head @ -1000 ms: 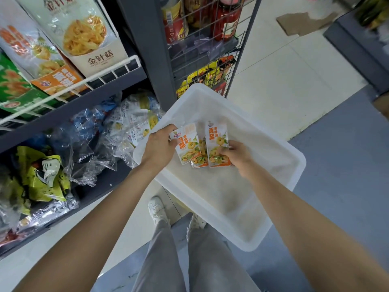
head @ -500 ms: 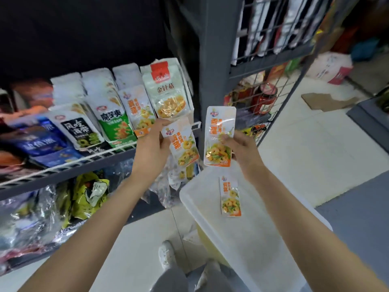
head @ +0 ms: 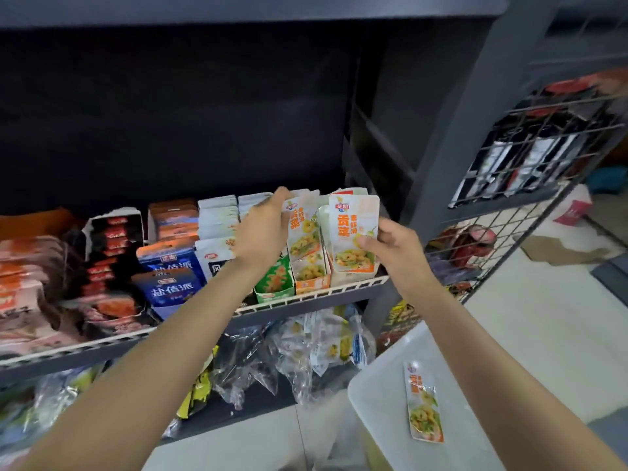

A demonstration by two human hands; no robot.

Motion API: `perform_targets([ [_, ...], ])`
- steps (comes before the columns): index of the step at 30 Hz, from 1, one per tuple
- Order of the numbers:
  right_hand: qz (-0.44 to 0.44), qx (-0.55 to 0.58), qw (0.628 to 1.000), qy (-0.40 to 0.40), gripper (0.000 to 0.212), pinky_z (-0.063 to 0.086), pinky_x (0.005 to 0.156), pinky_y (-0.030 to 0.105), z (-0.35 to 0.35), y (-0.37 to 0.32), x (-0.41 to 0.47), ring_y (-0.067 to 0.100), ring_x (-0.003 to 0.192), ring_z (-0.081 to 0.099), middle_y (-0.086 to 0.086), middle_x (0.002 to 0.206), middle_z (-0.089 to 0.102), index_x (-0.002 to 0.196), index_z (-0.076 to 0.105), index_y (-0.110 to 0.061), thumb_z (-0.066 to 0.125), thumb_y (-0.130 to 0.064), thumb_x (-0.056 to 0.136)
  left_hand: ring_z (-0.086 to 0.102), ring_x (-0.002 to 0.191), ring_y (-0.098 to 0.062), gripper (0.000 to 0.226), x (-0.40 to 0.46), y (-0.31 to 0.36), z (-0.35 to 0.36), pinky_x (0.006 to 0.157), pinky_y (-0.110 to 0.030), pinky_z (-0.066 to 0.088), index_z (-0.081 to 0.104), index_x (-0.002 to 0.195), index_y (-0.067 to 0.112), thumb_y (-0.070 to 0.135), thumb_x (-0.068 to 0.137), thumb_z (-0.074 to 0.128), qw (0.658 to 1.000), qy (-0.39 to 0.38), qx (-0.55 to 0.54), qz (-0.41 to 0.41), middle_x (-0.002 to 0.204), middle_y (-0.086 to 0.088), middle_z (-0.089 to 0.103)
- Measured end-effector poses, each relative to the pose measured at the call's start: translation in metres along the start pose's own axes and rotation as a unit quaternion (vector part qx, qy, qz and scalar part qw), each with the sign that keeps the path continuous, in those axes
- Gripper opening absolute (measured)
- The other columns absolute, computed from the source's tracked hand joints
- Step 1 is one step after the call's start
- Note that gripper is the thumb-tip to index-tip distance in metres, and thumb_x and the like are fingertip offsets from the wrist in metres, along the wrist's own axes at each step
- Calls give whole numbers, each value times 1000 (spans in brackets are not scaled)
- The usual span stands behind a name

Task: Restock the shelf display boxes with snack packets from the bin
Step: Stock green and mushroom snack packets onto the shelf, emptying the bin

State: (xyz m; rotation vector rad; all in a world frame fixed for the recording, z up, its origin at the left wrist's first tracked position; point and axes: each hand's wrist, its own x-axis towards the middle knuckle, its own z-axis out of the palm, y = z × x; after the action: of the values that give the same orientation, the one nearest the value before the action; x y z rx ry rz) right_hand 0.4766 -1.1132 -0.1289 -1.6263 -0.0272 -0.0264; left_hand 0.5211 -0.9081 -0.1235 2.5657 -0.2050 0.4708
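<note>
My right hand (head: 390,241) pinches a white-and-orange snack packet (head: 353,232) upright in front of the rightmost display box (head: 353,277) on the shelf. My left hand (head: 265,226) grips a second packet of the same kind (head: 302,229) over the orange display box (head: 311,283) beside it. One more such packet (head: 423,402) lies flat in the white bin (head: 377,396) at the lower right.
The wire-fronted shelf (head: 306,297) carries a row of display boxes: green (head: 272,283), blue (head: 170,283), dark red (head: 108,263). Clear bags of stock (head: 306,355) crowd the shelf below. A grey upright post (head: 452,130) and a wire rack (head: 530,158) stand to the right.
Both hands lifted packets out of the bin and carried them up to the display boxes on the shelf. The view rose from the bin to the shelf; one packet stayed in the bin.
</note>
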Motion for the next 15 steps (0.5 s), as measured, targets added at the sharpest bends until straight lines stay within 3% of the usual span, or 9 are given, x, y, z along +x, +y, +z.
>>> perform_targets([
  [2,5,0,1000,7,22,57,81,34,3,0,4,20,97,68,11,107,70,103,66,-9,60,3,86,53,58,-24,29,6,-4,8,53,-31,42,48,125,15,17,97,49,999,-48,20,6,69,-5,58],
  [4,16,5,1000,22,22,57,79,33,6,2,8,19,95,68,11,107,70,101,68,-11,61,3,85,59,82,-29,31,8,-8,15,70,-34,43,50,127,15,17,96,48,993,-97,58,16,88,-11,65],
  [7,33,9,999,40,21,57,81,36,12,6,16,19,93,69,8,104,71,96,69,-14,63,2,84,42,121,-27,34,10,-15,23,97,-40,34,53,128,17,20,95,50,979,-143,140,30,126,-9,55],
  [10,42,2,998,48,20,56,82,36,20,10,21,21,95,68,7,103,71,99,69,-10,63,1,84,34,127,-25,37,15,-23,23,100,-39,30,52,129,19,22,92,56,980,-143,138,27,132,-6,48],
  [15,64,3,998,25,18,55,82,31,34,19,32,15,92,67,-2,93,70,97,68,-12,64,1,84,45,118,-25,30,20,-29,21,96,-39,35,55,121,20,22,91,57,986,-135,89,34,122,-4,56],
])
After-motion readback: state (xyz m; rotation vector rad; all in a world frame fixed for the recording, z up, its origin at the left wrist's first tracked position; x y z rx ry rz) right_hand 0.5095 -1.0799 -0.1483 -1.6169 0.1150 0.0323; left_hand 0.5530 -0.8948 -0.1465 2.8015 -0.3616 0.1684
